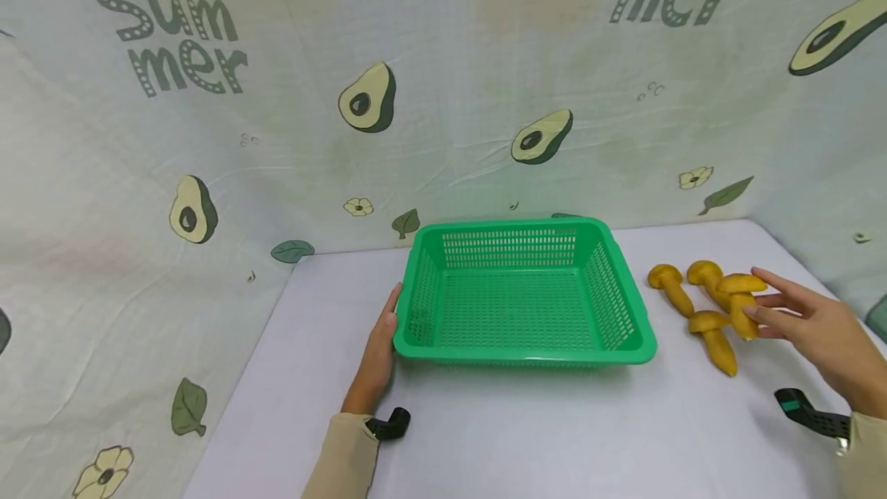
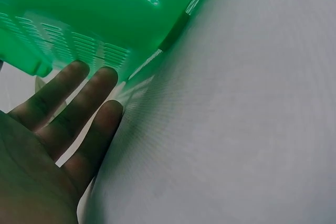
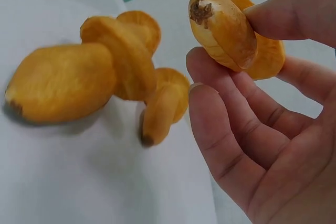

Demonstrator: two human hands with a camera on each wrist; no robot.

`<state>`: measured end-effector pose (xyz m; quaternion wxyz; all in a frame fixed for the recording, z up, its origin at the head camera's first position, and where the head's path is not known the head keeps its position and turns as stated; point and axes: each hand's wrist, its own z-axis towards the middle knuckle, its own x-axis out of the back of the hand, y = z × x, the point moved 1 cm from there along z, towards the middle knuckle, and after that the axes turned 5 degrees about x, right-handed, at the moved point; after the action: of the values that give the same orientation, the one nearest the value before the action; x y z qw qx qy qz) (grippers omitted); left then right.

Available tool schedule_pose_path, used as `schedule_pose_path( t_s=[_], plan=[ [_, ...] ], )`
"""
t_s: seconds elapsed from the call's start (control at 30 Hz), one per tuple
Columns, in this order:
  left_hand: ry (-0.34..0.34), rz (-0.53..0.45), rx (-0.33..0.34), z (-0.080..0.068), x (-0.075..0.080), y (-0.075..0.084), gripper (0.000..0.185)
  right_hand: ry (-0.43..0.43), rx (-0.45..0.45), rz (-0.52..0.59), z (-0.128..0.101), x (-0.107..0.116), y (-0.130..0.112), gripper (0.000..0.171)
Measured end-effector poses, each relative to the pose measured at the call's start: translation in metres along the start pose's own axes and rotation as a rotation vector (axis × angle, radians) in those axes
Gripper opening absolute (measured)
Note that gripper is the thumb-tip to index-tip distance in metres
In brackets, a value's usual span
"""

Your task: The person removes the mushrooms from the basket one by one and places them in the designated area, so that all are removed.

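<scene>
Pinching one yellow mushroom in our right hand, we rest our left hand flat against the green basket, fingers straight

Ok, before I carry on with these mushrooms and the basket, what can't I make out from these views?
- Left hand, head view: fingers hidden behind the green basket wall.
- Basket, left wrist view: only a blurred corner; the rest is cut off by the frame.
- Held mushroom, right wrist view: far side hidden by the right hand.
- Mushrooms on the table, right wrist view: overlapping and blurred.
</scene>
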<state>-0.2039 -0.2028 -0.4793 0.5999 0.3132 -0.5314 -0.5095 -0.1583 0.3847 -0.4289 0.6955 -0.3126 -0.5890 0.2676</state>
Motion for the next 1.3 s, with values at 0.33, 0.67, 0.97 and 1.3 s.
schedule_pose_path(
  t_s=[0.33,0.67,0.97,1.3],
  plan=[
    [0.002,-0.005,0.026,0.003,0.0,-0.002,0.051,0.035,-0.021,-0.002,-0.01,0.003,0.015,0.07],
    [-0.005,-0.013,0.009,0.001,0.001,0.014,0.051,-0.004,-0.062,-0.033,-0.008,0.004,0.044,0.07],
    [-0.045,-0.022,0.032,-0.003,0.006,0.039,0.051,-0.086,-0.105,-0.09,-0.009,0.001,0.058,0.069],
    [-0.036,-0.025,0.051,-0.005,0.003,0.036,0.05,-0.101,-0.062,-0.129,-0.012,0.002,0.056,0.068]
  ],
)
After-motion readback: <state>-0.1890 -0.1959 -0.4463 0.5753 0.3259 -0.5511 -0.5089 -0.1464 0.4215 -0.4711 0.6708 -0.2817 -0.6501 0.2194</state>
